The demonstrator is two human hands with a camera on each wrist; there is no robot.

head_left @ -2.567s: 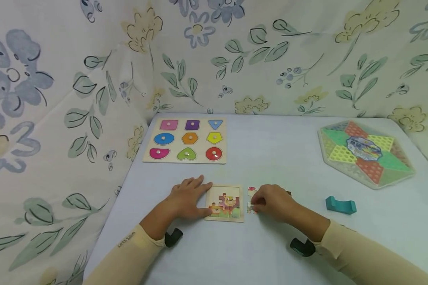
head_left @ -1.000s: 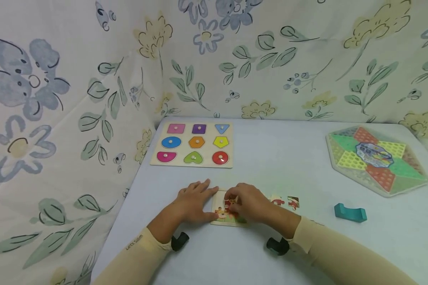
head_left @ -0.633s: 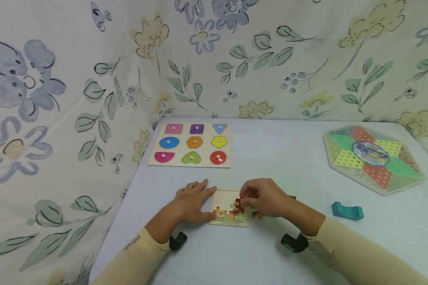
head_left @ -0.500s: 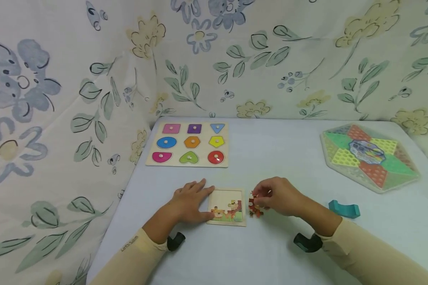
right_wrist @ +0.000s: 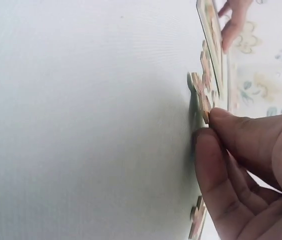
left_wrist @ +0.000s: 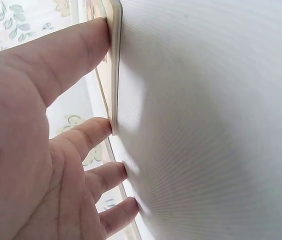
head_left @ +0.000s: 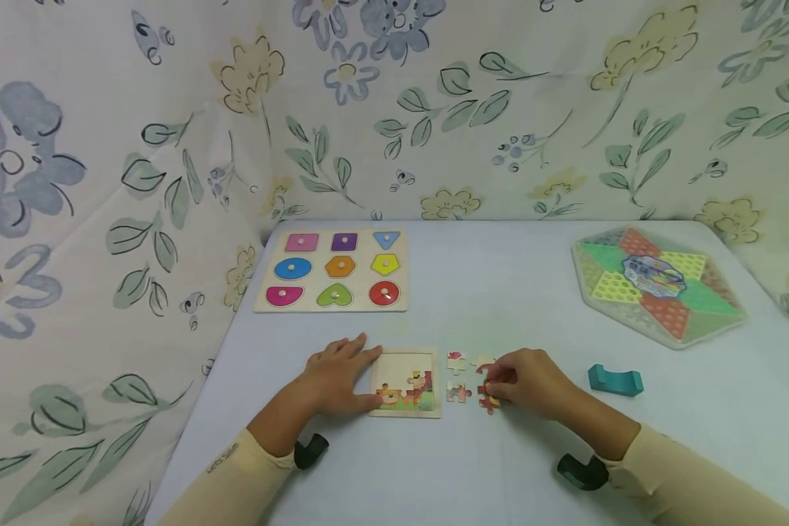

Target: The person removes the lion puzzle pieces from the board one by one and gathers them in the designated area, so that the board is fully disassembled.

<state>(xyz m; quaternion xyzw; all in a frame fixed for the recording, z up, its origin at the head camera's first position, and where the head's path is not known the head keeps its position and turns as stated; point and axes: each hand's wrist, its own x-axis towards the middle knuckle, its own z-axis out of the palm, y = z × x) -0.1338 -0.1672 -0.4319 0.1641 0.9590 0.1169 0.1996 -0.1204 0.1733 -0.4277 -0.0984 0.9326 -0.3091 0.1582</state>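
A square wooden puzzle tray [head_left: 404, 352] lies on the table with several animal-picture pieces fitted along its bottom and right. My left hand [head_left: 335, 376] rests at its left side, fingers spread, thumb and index finger touching the frame; in the left wrist view the thumb [left_wrist: 76, 55] presses the tray's edge. Right of the tray, my right hand [head_left: 529, 381] pinches a red puzzle piece [head_left: 486, 403] between thumb and fingertips. In the right wrist view that piece [right_wrist: 201, 97] is tilted close over the table. Loose puzzle pieces [head_left: 459, 392] lie between the tray and the right hand.
A wooden shape board [head_left: 397, 305] with knobbed coloured shapes lies at the back left. A hexagonal game board [head_left: 664, 281] lies at the back right. A teal curved block [head_left: 616, 380] stands right of the right hand. A floral cloth [head_left: 434, 168] hangs behind the table.
My right hand has moved from over the tray out to the right, carrying the red puzzle piece over the loose ones. My left hand has stayed at the tray; the head view has shifted slightly.
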